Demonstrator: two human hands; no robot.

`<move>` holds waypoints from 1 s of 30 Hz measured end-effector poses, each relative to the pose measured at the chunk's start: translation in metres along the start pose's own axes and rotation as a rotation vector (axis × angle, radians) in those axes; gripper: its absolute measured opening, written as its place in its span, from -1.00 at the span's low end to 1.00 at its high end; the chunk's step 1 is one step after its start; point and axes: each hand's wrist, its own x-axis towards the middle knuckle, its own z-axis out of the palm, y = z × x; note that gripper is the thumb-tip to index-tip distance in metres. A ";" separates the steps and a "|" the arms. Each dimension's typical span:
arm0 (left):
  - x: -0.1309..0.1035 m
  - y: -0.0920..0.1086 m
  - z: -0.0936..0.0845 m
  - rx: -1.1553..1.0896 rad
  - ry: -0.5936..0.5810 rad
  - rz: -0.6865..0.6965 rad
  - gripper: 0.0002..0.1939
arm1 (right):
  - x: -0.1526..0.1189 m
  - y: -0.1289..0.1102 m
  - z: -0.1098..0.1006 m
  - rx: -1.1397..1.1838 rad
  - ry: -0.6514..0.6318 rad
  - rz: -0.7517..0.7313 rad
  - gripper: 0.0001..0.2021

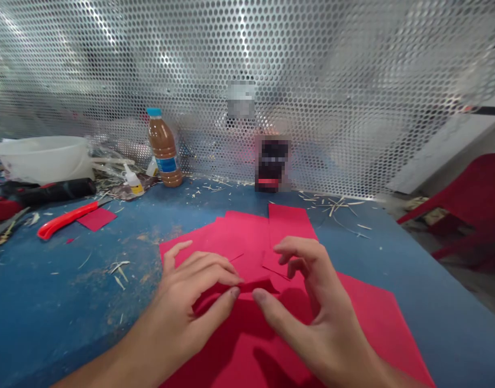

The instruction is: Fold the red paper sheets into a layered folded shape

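My left hand (199, 293) pinches the edge of a small folded piece of red paper (259, 284) between thumb and fingertips. To its right, my right hand (315, 296) is open, thumb and fingers curved apart. Its thumb tip is close to the folded piece; whether it touches cannot be told. Under both hands lie large red paper sheets (376, 307), overlapping on the blue table. A narrower red strip (290, 221) lies at the far side of them. My left palm hides part of the folded piece.
A red-handled knife (69, 218) rests by a small red paper square (97, 219) on the left. Behind are a white tub (45, 159), a glue bottle (133, 181) and a brown-filled plastic bottle (163, 148). Shavings litter the blue table (150, 215). A perforated metal panel (332, 81) stands behind.
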 end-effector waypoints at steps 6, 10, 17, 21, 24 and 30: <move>0.002 0.007 -0.004 0.029 0.038 0.113 -0.76 | 0.002 -0.002 -0.005 -0.178 -0.120 -0.218 -0.84; 0.001 0.013 -0.004 -0.017 0.092 0.112 -0.79 | 0.002 -0.003 -0.005 -0.211 -0.142 -0.259 -0.84; 0.003 0.017 -0.008 0.004 0.036 0.095 -0.84 | 0.006 -0.008 -0.006 -0.070 -0.181 -0.099 -0.94; 0.004 0.013 -0.012 -0.035 0.039 0.046 -0.84 | 0.007 -0.006 -0.008 0.049 -0.178 0.023 -0.91; 0.005 0.010 -0.013 -0.075 0.037 0.023 -0.84 | 0.008 -0.001 -0.007 0.136 -0.180 0.096 -0.90; 0.007 0.006 -0.013 -0.109 0.058 0.007 -0.85 | 0.008 0.007 -0.007 0.289 -0.148 0.209 -0.91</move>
